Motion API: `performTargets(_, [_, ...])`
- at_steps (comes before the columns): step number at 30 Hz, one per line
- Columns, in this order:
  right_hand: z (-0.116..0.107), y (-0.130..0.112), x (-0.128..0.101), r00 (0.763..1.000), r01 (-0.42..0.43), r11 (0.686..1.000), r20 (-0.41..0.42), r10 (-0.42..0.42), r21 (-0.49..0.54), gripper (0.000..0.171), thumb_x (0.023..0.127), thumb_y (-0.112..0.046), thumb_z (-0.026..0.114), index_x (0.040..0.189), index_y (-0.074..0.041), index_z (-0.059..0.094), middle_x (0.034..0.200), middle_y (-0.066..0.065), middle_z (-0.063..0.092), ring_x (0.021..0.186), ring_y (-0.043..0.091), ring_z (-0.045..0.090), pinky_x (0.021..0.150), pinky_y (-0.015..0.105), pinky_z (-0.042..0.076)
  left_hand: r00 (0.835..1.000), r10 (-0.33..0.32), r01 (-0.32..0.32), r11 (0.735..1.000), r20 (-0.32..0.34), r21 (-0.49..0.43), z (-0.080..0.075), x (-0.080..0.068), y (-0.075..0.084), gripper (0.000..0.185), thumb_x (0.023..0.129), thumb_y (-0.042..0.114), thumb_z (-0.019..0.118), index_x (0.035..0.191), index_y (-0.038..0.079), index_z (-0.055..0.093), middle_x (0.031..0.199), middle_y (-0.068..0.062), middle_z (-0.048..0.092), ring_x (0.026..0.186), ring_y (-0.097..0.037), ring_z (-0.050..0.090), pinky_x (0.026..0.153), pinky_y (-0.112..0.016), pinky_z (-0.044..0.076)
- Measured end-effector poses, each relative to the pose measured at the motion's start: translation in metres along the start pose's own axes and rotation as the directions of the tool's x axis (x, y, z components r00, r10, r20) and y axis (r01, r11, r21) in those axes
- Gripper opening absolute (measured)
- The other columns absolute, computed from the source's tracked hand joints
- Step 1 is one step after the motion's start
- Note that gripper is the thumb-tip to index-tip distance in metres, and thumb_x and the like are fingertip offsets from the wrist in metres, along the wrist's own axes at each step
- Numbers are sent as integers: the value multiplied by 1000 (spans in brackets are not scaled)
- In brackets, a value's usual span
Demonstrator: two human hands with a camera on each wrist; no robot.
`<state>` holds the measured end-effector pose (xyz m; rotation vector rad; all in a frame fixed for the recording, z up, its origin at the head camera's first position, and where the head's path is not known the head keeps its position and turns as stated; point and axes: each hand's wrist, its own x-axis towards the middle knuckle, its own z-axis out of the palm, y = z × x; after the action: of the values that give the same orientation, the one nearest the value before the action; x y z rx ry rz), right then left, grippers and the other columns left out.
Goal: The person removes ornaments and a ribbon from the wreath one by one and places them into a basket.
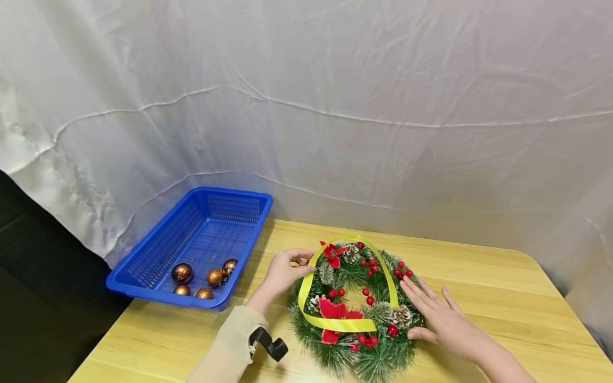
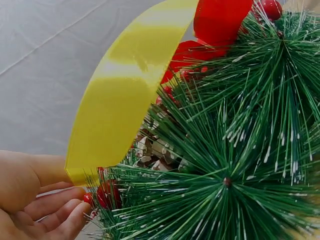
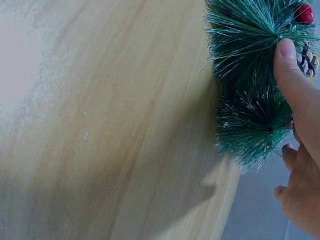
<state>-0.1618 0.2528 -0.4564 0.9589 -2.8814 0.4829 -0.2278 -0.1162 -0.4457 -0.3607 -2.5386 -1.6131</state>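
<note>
Low in the frame's centre, on the wooden counter [image 1: 479,276], lies a pine wreath [image 1: 356,303] (red berries, cones, a poinsettia). At its right edge the right hand [image 1: 442,316] presses flat, fingers straight. At its left, the left hand [image 1: 282,271] pinches the yellow ribbon [image 1: 335,322] looped over it. Farther left, a blue basket [image 1: 196,244] holds copper baubles [image 1: 182,273].

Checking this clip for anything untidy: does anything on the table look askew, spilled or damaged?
Nothing looks spilled or broken. Two things stand out: the blue basket juts past the table's left edge, and the yellow ribbon lies as a loose loop over the wreath. The left hand pinches the ribbon; the right hand rests flat on the wreath.
</note>
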Motion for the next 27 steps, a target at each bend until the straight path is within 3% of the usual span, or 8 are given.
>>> performTargets(5, [0,0,0,1000,14,1000,-18,-14,-7,91,84,-51,61,154,-14,15,158,10,15,143,14,-6,109,48,-18,1000,-8,9,1000,26,-16,0,0,3,34,79,3,76,111,0,68,104,-15,68,91,-22,62,79,-27,54])
performTargets(12, [0,-2,0,1000,15,1000,-25,-15,-5,91,84,-52,61,154,-15,16,158,8,16,143,14,-4,109,50,-17,999,5,-4,1000,41,-29,0,0,4,22,80,-5,70,102,1,70,96,-10,70,85,-19,64,74,-26,54])
performTargets(20, [1,-1,0,1000,13,1000,-25,-13,-1,91,84,-52,61,154,-16,16,158,8,16,143,17,-2,109,52,-15,1000,27,-27,1000,-5,1,0,0,3,12,83,-3,67,94,4,70,86,-6,68,77,-14,61,71,-26,52])
performTargets(27, [0,-2,0,1000,16,1000,-25,-16,9,90,85,-51,61,154,-15,16,158,8,16,144,19,-1,109,50,-17,998,48,-47,999,-28,20,-2,0,2,18,86,0,66,104,3,70,85,-5,66,78,-15,59,69,-27,51])
